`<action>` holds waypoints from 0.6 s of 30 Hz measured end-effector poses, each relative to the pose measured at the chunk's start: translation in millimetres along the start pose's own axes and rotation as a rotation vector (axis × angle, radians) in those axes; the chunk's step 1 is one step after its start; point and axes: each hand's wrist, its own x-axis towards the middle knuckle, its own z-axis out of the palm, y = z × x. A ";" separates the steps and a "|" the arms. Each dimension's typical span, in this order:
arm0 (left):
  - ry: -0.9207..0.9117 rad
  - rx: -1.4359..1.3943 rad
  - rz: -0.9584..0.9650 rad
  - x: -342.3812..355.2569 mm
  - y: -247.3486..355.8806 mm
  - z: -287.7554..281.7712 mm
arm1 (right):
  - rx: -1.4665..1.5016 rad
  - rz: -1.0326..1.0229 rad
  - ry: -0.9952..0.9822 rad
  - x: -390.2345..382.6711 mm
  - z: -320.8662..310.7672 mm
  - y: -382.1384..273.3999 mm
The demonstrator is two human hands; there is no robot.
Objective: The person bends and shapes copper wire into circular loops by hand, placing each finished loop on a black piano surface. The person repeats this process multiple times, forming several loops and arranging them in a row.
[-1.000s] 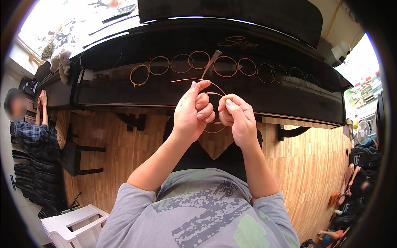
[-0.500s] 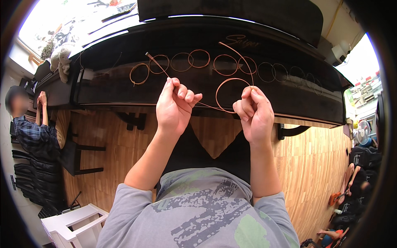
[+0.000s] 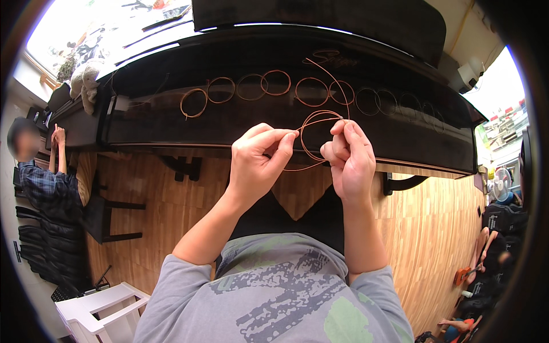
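Note:
A thin copper-coloured metal string [image 3: 303,143], like an instrument string, hangs in loops between my hands. My right hand [image 3: 351,157] pinches the crossing of the loops between thumb and fingertips. One free end arcs up and away from that pinch, over the black piano lid. My left hand [image 3: 260,163] is closed, with thumb and forefinger on the string left of the loops; part of the string passes behind its fingers. Beyond my hands, several coiled strings lie in a row on the lid, among them a copper-coloured coil [image 3: 182,104] and a paler coil [image 3: 357,97].
The black piano [image 3: 229,128] spans the view ahead of me. At the far left a person in a plaid shirt [image 3: 43,183] sits beside a dark bench [image 3: 106,217]. A white wooden frame [image 3: 86,308] stands lower left; a fan [image 3: 502,180] and a small guitar-like instrument [image 3: 461,275] are at right.
My left hand has moved right, closer to my right hand, bringing its end of the string over to the loops. My right hand has barely moved.

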 end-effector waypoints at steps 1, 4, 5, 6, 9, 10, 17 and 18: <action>0.013 0.065 0.040 0.4 -0.2 -0.2 | 0.006 -0.010 -0.012 -0.3 -0.2 0.5; 0.037 0.219 0.131 -0.5 -3.1 1.3 | -0.034 -0.016 -0.031 -2.0 4.8 1.4; 0.038 0.249 0.148 0.0 -3.8 1.8 | -0.066 -0.035 -0.052 -2.8 6.0 4.5; 0.038 0.279 0.166 0.4 -4.1 2.4 | -0.077 -0.033 -0.061 -4.0 6.6 7.4; 0.109 0.151 -0.037 3.3 3.9 7.1 | -0.176 0.008 -0.108 -10.7 11.1 12.6; 0.109 0.076 -0.074 4.9 4.8 6.7 | -0.202 0.033 -0.120 -13.3 12.8 14.7; 0.015 -0.028 -0.133 6.5 -14.1 7.4 | -0.262 0.159 -0.239 -18.4 17.4 7.5; -0.009 -0.072 -0.133 5.8 -19.0 6.2 | -0.266 0.164 -0.238 -18.2 17.0 7.3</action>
